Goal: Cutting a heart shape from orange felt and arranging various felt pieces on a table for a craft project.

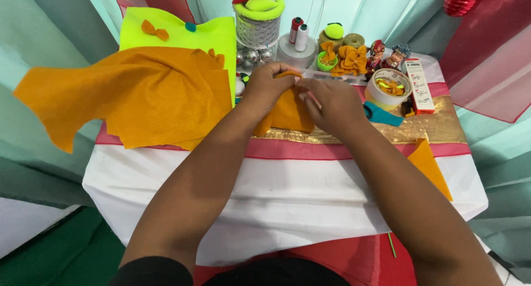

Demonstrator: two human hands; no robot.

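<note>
Both hands meet above the table's middle: the left hand (269,84) and the right hand (327,104) pinch the top edge of a small folded piece of orange felt (289,113), fingers closed on it. Fingertips bunch together there, so the exact grip is hard to read. The felt's lower part hangs over the gold fabric runner (437,128). To the left, a large orange felt sheet (133,95) covers most of a neon yellow felt sheet (177,34). A teal scrap (384,116) peeks from behind the right wrist, mostly hidden. A white tape roll (390,88) sits beyond.
</note>
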